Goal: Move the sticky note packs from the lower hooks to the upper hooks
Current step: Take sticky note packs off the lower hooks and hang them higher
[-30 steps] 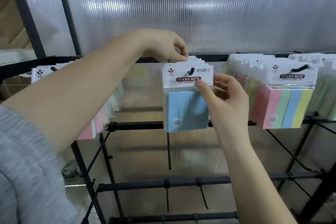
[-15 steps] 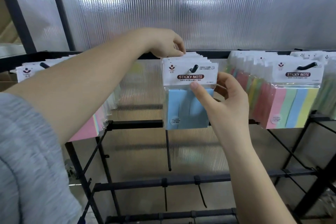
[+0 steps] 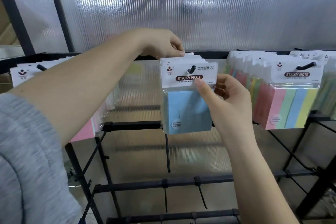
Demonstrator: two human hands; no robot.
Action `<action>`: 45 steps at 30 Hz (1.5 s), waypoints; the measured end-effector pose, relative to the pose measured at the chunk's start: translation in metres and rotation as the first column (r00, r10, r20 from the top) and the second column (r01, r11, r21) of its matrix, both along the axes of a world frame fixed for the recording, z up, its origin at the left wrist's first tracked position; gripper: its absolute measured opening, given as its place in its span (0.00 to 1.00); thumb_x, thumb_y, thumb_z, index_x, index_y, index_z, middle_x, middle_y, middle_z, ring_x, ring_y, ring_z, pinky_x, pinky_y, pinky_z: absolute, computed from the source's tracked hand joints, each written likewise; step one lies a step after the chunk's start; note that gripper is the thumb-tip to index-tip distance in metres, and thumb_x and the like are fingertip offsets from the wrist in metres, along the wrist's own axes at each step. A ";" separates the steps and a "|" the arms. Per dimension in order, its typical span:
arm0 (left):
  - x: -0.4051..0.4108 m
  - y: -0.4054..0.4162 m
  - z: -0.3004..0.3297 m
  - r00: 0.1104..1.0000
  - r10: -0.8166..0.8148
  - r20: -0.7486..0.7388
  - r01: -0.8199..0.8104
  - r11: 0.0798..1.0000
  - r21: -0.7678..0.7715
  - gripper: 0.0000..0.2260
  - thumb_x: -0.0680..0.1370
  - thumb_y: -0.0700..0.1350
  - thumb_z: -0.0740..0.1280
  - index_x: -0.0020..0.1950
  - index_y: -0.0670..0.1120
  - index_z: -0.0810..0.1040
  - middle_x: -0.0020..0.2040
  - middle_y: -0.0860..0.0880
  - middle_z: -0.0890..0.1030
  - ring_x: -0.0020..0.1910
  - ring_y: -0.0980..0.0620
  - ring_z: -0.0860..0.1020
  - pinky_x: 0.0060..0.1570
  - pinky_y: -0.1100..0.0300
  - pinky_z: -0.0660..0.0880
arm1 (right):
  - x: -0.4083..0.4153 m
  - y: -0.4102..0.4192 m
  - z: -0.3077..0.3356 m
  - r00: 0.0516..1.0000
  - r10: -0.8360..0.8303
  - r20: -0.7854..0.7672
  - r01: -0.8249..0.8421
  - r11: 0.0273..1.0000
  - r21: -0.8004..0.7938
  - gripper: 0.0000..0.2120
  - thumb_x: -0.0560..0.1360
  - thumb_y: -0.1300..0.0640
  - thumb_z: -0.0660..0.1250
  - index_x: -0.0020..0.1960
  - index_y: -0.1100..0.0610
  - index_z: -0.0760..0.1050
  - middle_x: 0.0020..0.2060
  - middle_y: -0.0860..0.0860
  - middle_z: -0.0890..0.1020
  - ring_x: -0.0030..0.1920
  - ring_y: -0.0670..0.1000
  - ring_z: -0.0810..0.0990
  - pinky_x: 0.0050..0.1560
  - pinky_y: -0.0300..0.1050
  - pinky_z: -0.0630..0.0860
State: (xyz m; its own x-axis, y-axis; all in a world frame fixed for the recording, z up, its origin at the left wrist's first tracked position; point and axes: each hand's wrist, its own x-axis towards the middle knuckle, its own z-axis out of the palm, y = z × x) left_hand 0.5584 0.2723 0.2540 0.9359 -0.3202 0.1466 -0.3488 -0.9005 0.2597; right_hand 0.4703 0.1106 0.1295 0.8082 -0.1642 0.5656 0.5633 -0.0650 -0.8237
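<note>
Back wall [image 3: 200, 14]: I see a ribbed, translucent plastic sheet, glossy with vertical flutes.
Rack [image 3: 132, 126]: thin black metal bars; bare slim hooks [image 3: 167, 152] hang on the lower rails.
Striped packs [image 3: 291, 94]: to the right, a thick row in clear wrap, pink, green, blue and yellow bands, on an upper hook.
Blue pack [image 3: 187, 111]: centre, flat square pad under a white card header, hanging on the upper peg [image 3: 191, 69] with more packs behind it.
Right hand [image 3: 227, 103]: thumb and fingers pinch the blue pack's right edge.
Left hand [image 3: 163, 43]: fingertips curled, pinching the header tops just behind the front pack.
Sleeve [image 3: 27, 160]: grey, fuzzy knit, near left.
</note>
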 end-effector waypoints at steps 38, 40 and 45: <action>-0.051 -0.035 -0.003 0.957 0.217 0.193 -0.208 0.976 -0.068 0.08 0.78 0.49 0.65 0.53 0.49 0.81 0.49 0.53 0.78 0.49 0.53 0.74 0.48 0.59 0.68 | -0.019 -0.051 0.002 0.999 -0.041 0.005 0.041 0.975 -0.217 0.06 0.75 0.59 0.68 0.50 0.56 0.81 0.39 0.43 0.82 0.40 0.38 0.79 0.39 0.26 0.72; -0.056 -0.042 -0.001 0.968 0.182 0.171 -0.177 0.983 -0.045 0.07 0.77 0.50 0.65 0.52 0.51 0.81 0.49 0.54 0.78 0.51 0.53 0.75 0.49 0.57 0.70 | -0.025 -0.058 -0.001 0.999 -0.048 -0.005 0.046 0.972 -0.230 0.05 0.75 0.59 0.67 0.48 0.55 0.81 0.38 0.42 0.82 0.38 0.37 0.78 0.38 0.25 0.71; -0.062 -0.066 0.003 0.981 0.103 0.164 -0.115 0.992 0.060 0.09 0.78 0.50 0.64 0.55 0.50 0.80 0.51 0.55 0.77 0.53 0.52 0.75 0.56 0.54 0.71 | -0.044 -0.073 -0.002 0.995 -0.090 -0.032 0.079 0.964 -0.254 0.04 0.76 0.58 0.67 0.46 0.51 0.80 0.38 0.39 0.81 0.38 0.34 0.77 0.39 0.23 0.70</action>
